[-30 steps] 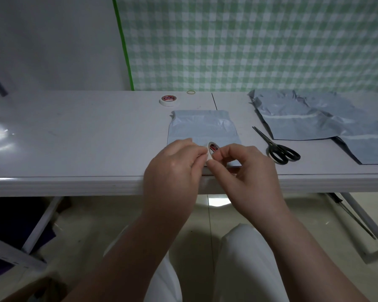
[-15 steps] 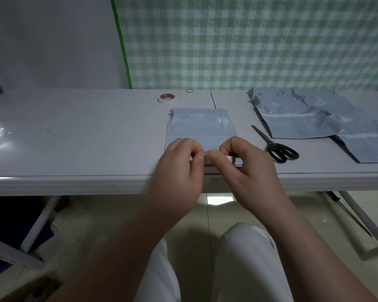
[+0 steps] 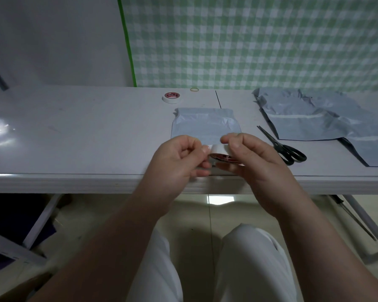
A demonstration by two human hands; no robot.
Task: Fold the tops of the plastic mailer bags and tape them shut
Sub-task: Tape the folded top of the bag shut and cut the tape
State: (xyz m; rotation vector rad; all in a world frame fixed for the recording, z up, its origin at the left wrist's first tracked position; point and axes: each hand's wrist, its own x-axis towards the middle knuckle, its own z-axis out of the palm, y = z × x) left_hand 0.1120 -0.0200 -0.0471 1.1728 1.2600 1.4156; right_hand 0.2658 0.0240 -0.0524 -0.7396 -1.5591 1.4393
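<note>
A grey mailer bag [image 3: 205, 125] lies flat on the white table [image 3: 85, 136] in front of me, its far end folded and creased. Just above its near edge my right hand [image 3: 255, 158] grips a small white tape roll [image 3: 219, 152] with a red core. My left hand [image 3: 177, 159] pinches the roll's left side, where the loose tape end would be; whether any tape is pulled free I cannot tell. Both hands hide the bag's near edge.
A second tape roll [image 3: 172, 97] sits at the back of the table beside a rubber band [image 3: 194, 89]. Black scissors [image 3: 284, 147] lie right of the bag. Several more grey mailer bags [image 3: 319, 118] are piled at the right. A checked green cloth covers the wall.
The tape roll has turned between my hands from edge-on to showing its white band. My hands have drawn slightly apart and the view has tilted a little.
</note>
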